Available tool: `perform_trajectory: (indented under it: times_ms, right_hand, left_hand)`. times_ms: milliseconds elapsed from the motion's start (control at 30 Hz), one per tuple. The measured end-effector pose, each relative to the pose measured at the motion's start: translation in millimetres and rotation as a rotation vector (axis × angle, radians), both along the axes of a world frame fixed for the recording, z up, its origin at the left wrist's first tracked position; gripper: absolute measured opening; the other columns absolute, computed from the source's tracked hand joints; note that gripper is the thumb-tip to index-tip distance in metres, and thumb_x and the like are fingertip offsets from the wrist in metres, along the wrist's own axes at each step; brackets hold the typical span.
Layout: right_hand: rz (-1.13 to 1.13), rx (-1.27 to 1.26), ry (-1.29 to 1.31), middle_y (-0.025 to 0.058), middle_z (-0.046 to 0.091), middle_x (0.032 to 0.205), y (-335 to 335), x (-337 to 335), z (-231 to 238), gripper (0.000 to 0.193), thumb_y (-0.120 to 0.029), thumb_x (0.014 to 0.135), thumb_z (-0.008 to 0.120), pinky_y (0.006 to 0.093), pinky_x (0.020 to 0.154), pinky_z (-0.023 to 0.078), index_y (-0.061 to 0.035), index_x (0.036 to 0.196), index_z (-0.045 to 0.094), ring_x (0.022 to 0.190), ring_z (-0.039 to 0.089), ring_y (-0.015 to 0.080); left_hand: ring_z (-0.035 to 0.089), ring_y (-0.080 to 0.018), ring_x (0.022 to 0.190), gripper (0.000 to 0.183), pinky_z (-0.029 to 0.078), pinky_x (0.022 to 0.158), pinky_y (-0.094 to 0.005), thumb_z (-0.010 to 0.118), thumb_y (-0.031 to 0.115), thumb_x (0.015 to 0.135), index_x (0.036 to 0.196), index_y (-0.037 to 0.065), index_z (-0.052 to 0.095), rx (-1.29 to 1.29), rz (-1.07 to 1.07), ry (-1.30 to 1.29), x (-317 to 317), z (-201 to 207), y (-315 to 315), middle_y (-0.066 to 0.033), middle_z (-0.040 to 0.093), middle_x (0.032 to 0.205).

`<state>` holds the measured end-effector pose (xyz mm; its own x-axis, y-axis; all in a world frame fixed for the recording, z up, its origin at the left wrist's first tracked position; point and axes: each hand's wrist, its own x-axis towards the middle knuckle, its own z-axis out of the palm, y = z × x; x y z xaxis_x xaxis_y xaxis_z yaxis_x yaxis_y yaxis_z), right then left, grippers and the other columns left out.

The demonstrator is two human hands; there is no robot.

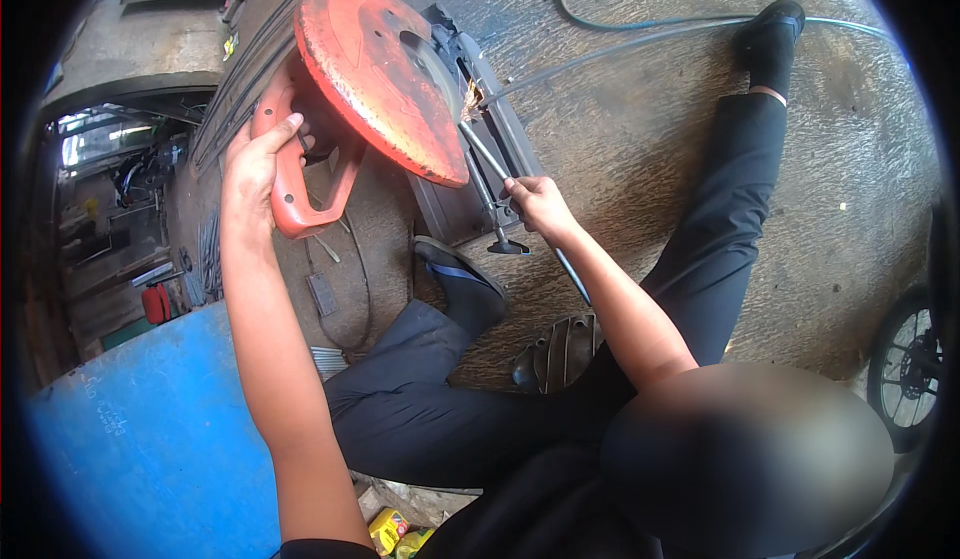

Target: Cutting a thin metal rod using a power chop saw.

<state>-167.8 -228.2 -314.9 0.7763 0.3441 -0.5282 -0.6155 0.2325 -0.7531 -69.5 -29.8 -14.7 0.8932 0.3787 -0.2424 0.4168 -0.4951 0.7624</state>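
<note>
An orange-red cut-off saw (345, 69) with a worn, round blade guard stands on the floor in front of me. My left hand (262, 164) is wrapped round its D-shaped handle (292, 194). My right hand (540, 206) grips a thin metal rod (483, 149), whose far end reaches the grey disc at the guard's edge. Small orange sparks (470, 99) fly where rod and disc meet. The rod's near end slants down past my right wrist. Beside it runs the saw's vise screw, with a dark crank handle (509, 247) above the grey base (450, 204).
My booted feet rest either side of the saw. A blue hose (640, 27) crosses the floor at the far right. Long thin bars lie behind the saw to the left. A blue panel (150, 439) is at the lower left, a spoked wheel (905, 369) at the right.
</note>
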Motion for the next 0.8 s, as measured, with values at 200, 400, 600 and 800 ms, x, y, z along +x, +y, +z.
perform_trajectory:
  times_ms: [200,400,600,800]
  right_hand:
    - [-0.072,-0.359,-0.33,0.0168,0.059,0.059,-1,-3,8,0.032,-0.027,0.092,0.057,0.0396,0.059,0.045,0.0034,0.085,0.067,0.055,0.059,0.0247]
    - [-0.053,-0.501,-0.438,0.024,0.057,0.064,-1,-4,12,0.028,-0.023,0.089,0.061,0.043,0.06,0.045,0.0027,0.077,0.063,0.066,0.059,0.041]
    - [-0.17,-0.547,-0.635,0.0233,0.06,0.072,-1,-9,11,0.02,-0.018,0.087,0.063,0.0452,0.065,0.047,0.0015,0.083,0.061,0.076,0.061,0.0421]
    - [-0.113,-0.422,-0.351,0.0196,0.062,0.068,-1,-2,2,0.028,-0.024,0.093,0.05,0.0406,0.064,0.048,0.0001,0.092,0.065,0.071,0.064,0.035]
  left_hand:
    - [0.065,-0.0149,0.075,0.037,0.051,0.062,-0.0266,0.072,0.016,0.083,0.115,0.003,0.06,-0.001,-0.005,0.006,0,0,0,-0.0049,0.066,0.092]
    - [0.065,-0.0157,0.077,0.039,0.051,0.063,-0.0276,0.072,0.017,0.082,0.116,0.002,0.059,-0.001,-0.01,0.008,1,0,1,-0.0053,0.066,0.094]
    - [0.065,-0.0165,0.079,0.04,0.052,0.065,-0.0292,0.072,0.017,0.082,0.116,0.002,0.059,-0.002,-0.002,0.016,1,0,1,-0.0063,0.065,0.095]
    - [0.065,-0.0166,0.077,0.038,0.053,0.065,-0.0299,0.07,0.016,0.083,0.117,0.002,0.058,-0.003,0.003,0.034,3,0,3,-0.0066,0.065,0.092]
